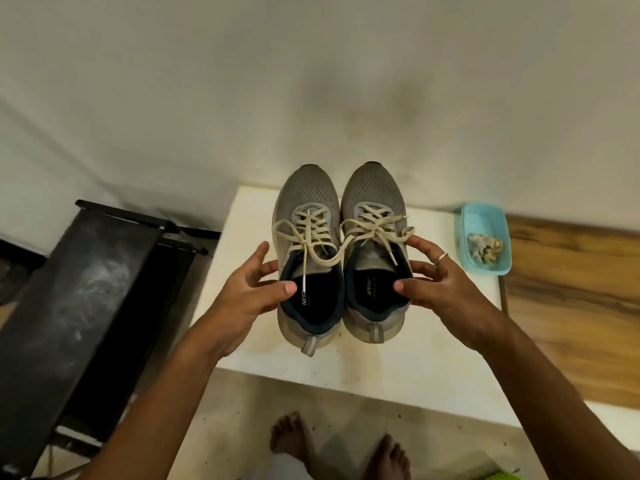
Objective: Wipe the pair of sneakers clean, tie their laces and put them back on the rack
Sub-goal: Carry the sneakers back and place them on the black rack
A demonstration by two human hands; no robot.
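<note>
Sneakers (304, 199): over white table (398, 362), toes to 12 o'clock.
Left hand (249, 289): thumb inside left collar, pinching.
Right hand (443, 289): thumb inside right collar, pinching.
Shoe rack (86, 278): 9 o'clock, nearer left hand.

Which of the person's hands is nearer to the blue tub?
Right. The right hand grips the right sneaker close beside the blue tub; the left hand grips the left sneaker, farther off.

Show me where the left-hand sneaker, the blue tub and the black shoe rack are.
left-hand sneaker (308, 192): head view, on its grey mesh toe.
blue tub (481, 220): head view, on its bare inner floor.
black shoe rack (86, 271): head view, on its dusty top shelf.
</note>
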